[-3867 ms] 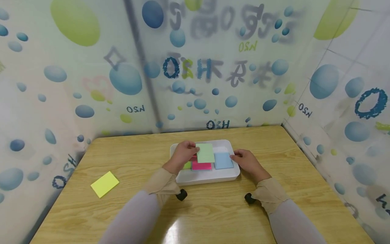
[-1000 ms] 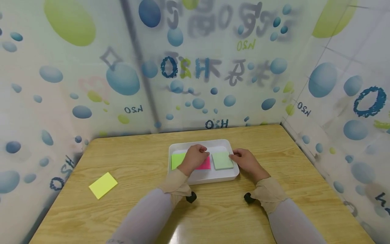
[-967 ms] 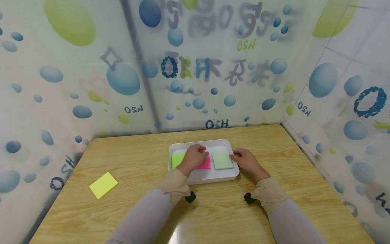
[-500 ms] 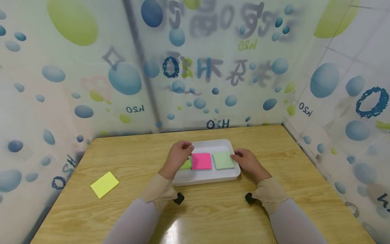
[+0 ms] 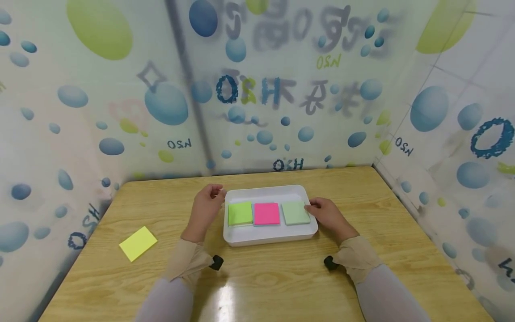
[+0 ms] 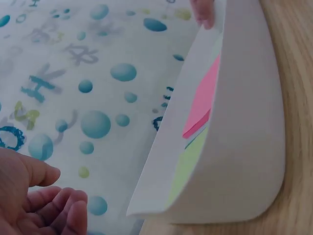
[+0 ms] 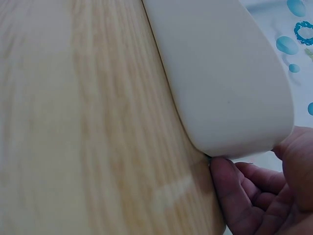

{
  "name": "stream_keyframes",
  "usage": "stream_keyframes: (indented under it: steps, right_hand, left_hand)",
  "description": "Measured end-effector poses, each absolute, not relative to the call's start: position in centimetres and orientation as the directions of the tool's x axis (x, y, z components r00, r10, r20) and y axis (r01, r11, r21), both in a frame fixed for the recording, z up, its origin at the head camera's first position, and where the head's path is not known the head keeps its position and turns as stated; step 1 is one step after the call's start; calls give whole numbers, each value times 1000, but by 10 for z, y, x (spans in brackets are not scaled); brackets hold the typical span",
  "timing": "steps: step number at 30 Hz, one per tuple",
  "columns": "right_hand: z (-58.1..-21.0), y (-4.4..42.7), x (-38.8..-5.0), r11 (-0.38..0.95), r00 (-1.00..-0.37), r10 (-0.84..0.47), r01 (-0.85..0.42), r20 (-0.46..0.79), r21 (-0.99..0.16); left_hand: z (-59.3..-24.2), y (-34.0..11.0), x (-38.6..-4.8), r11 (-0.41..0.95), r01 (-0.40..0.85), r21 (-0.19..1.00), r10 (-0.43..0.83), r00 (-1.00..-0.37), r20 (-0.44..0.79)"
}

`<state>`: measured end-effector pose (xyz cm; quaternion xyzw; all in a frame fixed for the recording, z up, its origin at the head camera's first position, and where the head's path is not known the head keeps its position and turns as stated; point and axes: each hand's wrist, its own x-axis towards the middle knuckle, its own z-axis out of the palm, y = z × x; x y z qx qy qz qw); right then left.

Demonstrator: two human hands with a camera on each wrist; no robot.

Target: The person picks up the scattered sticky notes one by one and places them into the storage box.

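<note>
A white tray (image 5: 261,235) holds three small stacks of sticky notes in a row. The left stack is lime green (image 5: 240,213), the middle one pink (image 5: 267,213), and the right one pale green (image 5: 295,213). My left hand (image 5: 206,208) hovers just left of the tray with nothing in it; its fingers are loosely bent in the left wrist view (image 6: 41,200). At the opposite end, my right hand (image 5: 327,214) grips the tray's right wall, thumb over the rim. In the right wrist view, several curled fingers (image 7: 249,196) lie against the outer end of the tray.
A yellow sticky note pad (image 5: 138,243) lies alone on the wooden table (image 5: 277,277), toward the left. Behind the table's far edge hangs a patterned curtain (image 5: 257,120) with bubble prints. Black wrist cameras (image 5: 216,262) sit under both wrists.
The pale green sticky notes went from my left hand onto the blue ones, which they now cover. My left hand then moved left, off the tray. My right hand stayed put.
</note>
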<state>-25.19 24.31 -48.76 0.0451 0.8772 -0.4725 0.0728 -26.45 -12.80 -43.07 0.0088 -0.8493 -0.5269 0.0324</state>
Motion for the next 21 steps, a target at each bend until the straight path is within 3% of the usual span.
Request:
stream_keyframes:
  steps: [9,21]
  right_hand:
    - [-489,246,-251,569,-986,10,142,-167,-810]
    - [-486,245,-250,565,-986,-2,135,-164,-814]
  left_hand:
    - [-424,-187,-268,543,-18,839,-90,-995,36]
    - [-419,-272,-254,745,-152,650,-80,-987,-140]
